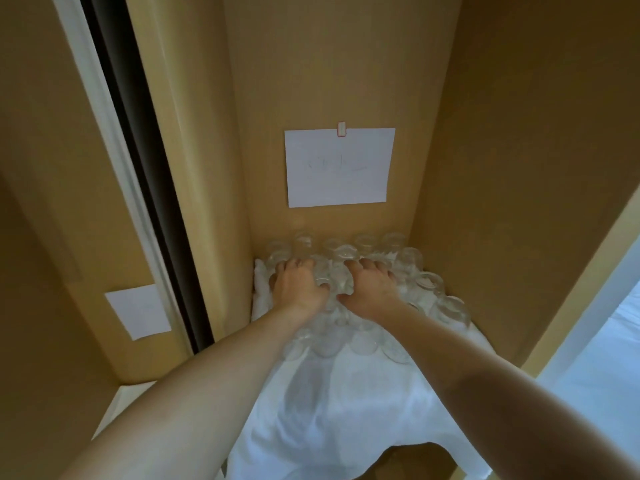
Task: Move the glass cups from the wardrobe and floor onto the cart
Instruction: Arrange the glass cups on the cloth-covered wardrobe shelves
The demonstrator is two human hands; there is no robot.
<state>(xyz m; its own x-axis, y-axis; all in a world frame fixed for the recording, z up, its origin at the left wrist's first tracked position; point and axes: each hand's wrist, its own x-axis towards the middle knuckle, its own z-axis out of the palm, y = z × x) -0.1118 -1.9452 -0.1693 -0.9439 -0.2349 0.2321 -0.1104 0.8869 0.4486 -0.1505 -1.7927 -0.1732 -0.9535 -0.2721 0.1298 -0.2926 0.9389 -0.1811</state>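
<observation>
At frame centre, left hand (300,285) and right hand (370,285) are curling fingers around upright glass cups (341,254), rims facing up, standing on white cloth (346,410).

Bare forearms (207,386), no sleeves; bare hands (301,287).

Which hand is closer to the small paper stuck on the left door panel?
The left hand. It rests on the glass cups on the side nearer the small paper; the right hand lies farther right, beyond the left hand.
</observation>
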